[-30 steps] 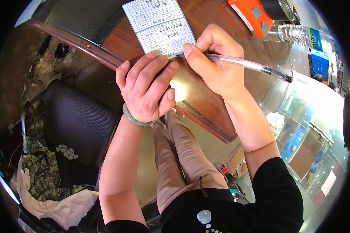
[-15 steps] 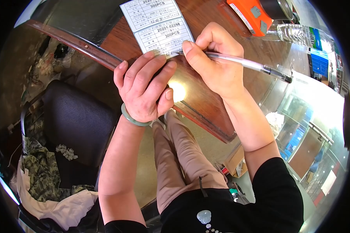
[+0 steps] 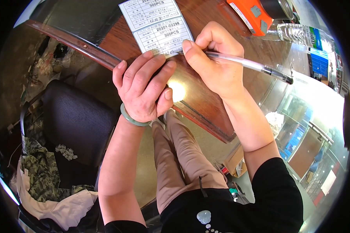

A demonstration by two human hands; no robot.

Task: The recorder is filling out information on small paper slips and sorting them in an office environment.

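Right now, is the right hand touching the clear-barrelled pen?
Touching: the head view shows the right hand closed around the clear-barrelled pen, whose rear end sticks out past it.

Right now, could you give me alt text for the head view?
The right hand holds a clear pen, its tip at the lower part of a printed label sheet, where the left hand rests. Beneath is a reddish-brown table; an orange object and a clear bottle appear at upper right.

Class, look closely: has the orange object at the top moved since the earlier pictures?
No. Judged against the corner of the wooden table, the orange object keeps its place, showing no shift either way.
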